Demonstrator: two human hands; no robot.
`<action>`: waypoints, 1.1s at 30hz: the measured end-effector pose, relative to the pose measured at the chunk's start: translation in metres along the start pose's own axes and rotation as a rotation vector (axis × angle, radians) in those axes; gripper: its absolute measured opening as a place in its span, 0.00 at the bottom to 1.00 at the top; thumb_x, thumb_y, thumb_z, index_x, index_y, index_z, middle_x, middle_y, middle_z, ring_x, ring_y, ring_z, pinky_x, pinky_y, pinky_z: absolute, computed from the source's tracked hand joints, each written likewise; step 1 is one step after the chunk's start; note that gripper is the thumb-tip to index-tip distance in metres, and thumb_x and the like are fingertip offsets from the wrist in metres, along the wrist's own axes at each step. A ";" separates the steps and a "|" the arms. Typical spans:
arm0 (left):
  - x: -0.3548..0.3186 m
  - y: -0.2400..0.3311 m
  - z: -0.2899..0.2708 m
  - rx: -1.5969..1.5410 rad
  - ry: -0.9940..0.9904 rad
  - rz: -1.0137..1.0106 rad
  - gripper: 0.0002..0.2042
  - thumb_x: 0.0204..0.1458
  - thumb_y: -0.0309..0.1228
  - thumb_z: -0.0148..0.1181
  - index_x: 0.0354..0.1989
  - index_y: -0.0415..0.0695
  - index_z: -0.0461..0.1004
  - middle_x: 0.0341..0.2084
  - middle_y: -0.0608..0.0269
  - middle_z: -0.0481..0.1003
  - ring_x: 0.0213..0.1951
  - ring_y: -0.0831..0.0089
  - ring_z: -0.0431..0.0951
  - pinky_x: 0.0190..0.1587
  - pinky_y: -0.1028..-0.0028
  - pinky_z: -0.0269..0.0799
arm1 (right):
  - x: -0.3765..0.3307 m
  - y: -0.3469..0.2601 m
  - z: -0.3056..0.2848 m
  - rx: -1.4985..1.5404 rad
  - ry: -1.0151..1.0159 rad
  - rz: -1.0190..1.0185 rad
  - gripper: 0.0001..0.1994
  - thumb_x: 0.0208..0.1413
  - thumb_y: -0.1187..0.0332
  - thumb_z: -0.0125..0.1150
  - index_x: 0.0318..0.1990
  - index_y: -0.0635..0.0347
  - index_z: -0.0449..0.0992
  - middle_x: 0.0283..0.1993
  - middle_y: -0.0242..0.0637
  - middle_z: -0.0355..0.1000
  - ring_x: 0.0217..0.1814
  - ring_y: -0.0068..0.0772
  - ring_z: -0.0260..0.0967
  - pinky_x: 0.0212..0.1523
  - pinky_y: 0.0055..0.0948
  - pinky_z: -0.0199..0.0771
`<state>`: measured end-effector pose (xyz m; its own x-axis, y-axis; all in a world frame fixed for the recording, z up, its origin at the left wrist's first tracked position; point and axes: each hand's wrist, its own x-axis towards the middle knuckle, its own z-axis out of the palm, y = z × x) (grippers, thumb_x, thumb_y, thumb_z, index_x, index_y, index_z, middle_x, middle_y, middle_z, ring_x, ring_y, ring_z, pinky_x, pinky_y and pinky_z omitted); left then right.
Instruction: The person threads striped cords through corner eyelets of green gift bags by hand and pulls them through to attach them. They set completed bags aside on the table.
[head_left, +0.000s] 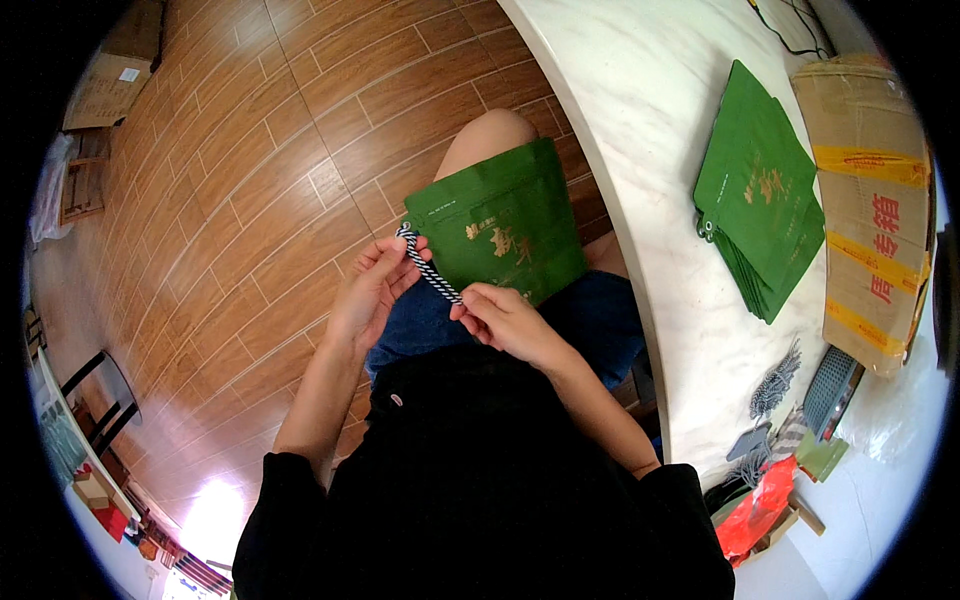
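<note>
**A:** Green paper bag lying flat on the seated person's lap, over one knee, beside the white desk. What are the hands doing?

**B:** Both pinch a black-and-white twisted cord. The left hand is closed on the cord's upper end, right at an eyelet in the bag's top corner. The right hand grips the lower end between thumb and fingertips.

**A:** How far along does the work look?

**B:** Early for this bag, I judge. The cord sits at one eyelet; whether it has passed through, I cannot tell. No finished handle shows on it.

**A:** Anything else nearby?

**B:** A stack of matching green bags lies on the desk, with a cardboard box beside it and a bundle of loose cords nearer the person.
</note>
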<state>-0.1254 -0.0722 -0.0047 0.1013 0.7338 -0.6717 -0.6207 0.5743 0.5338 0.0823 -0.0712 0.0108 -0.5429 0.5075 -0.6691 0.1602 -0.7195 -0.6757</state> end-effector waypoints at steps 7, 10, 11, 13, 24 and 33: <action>0.001 0.002 0.001 0.095 0.004 0.031 0.08 0.59 0.31 0.53 0.42 0.43 0.73 0.40 0.62 0.77 0.41 0.78 0.77 0.42 0.79 0.75 | 0.006 -0.010 -0.005 -0.579 0.551 -0.358 0.12 0.58 0.63 0.52 0.35 0.64 0.72 0.27 0.43 0.71 0.31 0.49 0.70 0.37 0.41 0.69; -0.002 0.000 0.010 0.151 0.066 0.069 0.07 0.57 0.31 0.55 0.41 0.43 0.73 0.38 0.63 0.77 0.40 0.78 0.77 0.42 0.78 0.74 | 0.019 -0.023 0.017 -0.510 0.533 -0.579 0.10 0.55 0.65 0.57 0.35 0.63 0.71 0.30 0.42 0.71 0.35 0.45 0.70 0.38 0.39 0.69; -0.004 -0.001 0.012 0.170 0.091 0.083 0.07 0.57 0.32 0.56 0.40 0.44 0.73 0.37 0.64 0.77 0.40 0.79 0.76 0.42 0.78 0.73 | 0.026 -0.023 0.025 -0.510 0.522 -0.579 0.09 0.53 0.66 0.60 0.36 0.62 0.71 0.32 0.42 0.71 0.38 0.43 0.70 0.39 0.38 0.69; -0.006 -0.004 0.014 0.227 0.121 0.117 0.07 0.57 0.33 0.57 0.40 0.44 0.74 0.35 0.67 0.77 0.39 0.80 0.76 0.41 0.79 0.72 | 0.033 -0.024 0.036 -0.607 0.559 -0.626 0.09 0.52 0.67 0.60 0.36 0.62 0.71 0.33 0.43 0.71 0.37 0.45 0.69 0.38 0.39 0.69; 0.013 0.044 0.021 1.744 -0.378 1.188 0.18 0.46 0.28 0.62 0.47 0.42 0.72 0.44 0.57 0.70 0.52 0.60 0.67 0.54 0.64 0.63 | 0.043 -0.018 0.020 -0.674 0.445 -0.691 0.06 0.57 0.71 0.51 0.34 0.64 0.71 0.29 0.46 0.69 0.35 0.48 0.66 0.37 0.39 0.66; 0.036 0.068 0.023 1.952 -0.802 1.227 0.11 0.43 0.33 0.59 0.33 0.43 0.69 0.40 0.57 0.68 0.51 0.59 0.66 0.59 0.60 0.59 | 0.039 -0.015 0.017 -0.629 0.457 -0.634 0.08 0.58 0.69 0.48 0.30 0.65 0.68 0.26 0.45 0.66 0.33 0.45 0.65 0.36 0.37 0.64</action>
<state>-0.1456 0.0014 0.0191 0.8397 0.5206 0.1545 0.4504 -0.8266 0.3376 0.0445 -0.0490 0.0004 -0.3311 0.9389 -0.0941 0.4295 0.0612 -0.9010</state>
